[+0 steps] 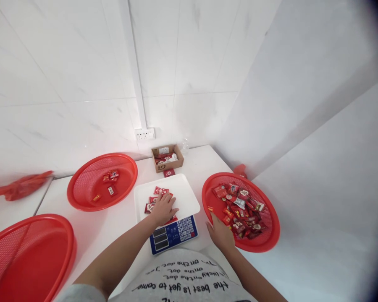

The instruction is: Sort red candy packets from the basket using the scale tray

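Left hand [164, 209]: palm down, fingers extended and spread over red packets [161, 191] on the white scale pan [189, 196]; not clenched. Clock positions below take the pan as centre, 12 toward the wall.

The blue control panel [174, 235] sits at 6 o'clock, adjoining the pan. At 4 o'clock, the right hand [221, 233] is at the near rim of a red mesh basket [275, 228] holding mixed wrapped packets [244, 195]; whether it grasps the rim or a packet cannot be told. At 12 stands a cardboard box [170, 166] of packets. A second basket [88, 180], with a few packets, is at 9 to 10 o'clock; a third [28, 260] is at 8.

Recommended handling: gather packets from above with spread fingers, towards the middle of the pan. Avoid pressing down, since hand load would probably disturb any reading. Hold the forearm clear of the panel keys. Steady the right basket by its rim; it appears close to the table edge.

Visibility limits: the left palm conceals some packets, so their number is uncertain. Right fingertips are partly hidden. Display digits are illegible. The 8 o'clock basket is cut off by the frame.
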Motion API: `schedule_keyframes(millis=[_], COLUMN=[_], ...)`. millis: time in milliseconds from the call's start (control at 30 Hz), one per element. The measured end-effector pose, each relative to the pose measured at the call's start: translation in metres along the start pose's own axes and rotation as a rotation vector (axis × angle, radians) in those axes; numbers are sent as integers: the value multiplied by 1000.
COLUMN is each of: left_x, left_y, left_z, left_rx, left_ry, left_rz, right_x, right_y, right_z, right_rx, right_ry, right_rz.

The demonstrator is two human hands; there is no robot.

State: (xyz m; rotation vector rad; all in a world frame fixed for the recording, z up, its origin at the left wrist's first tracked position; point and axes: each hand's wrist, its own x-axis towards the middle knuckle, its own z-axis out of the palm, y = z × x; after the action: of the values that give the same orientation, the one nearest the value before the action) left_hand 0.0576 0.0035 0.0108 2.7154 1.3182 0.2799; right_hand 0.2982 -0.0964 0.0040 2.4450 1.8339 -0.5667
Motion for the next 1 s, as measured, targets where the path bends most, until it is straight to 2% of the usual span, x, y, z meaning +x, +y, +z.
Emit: schedule_keyframes(millis=[133,267,367,433,533,800,900,1000], left_x=[-12,-25,-29,-29,-26,-13,-5,7], left_y=[0,2,3,2,-5,-35,-31,-18], left_z=[-2,-1,5,9,14,0,-3,0], left_rx=[-39,-41,-38,-46,-49,-60,-46,-52], left_ry=[57,105,64,11,-37,-138,-126,-100], left_rz=[-38,-220,-378,-422,-380,-37,-92,-279], right_x=[0,-1,-1,-1,-1,0,0,0], right_y=[0,-1,-2,-3,-3,-2,-2,-1], right_z=[-1,-3,-3,-3,-2,-1,0,2], right_rx=[-5,-2,-15,-26,-26,-22,-26,-28], right_ry=[-4,-1,4,12,8,13,10,14], right_rz=[13,-1,8,14,16,17,21,24])
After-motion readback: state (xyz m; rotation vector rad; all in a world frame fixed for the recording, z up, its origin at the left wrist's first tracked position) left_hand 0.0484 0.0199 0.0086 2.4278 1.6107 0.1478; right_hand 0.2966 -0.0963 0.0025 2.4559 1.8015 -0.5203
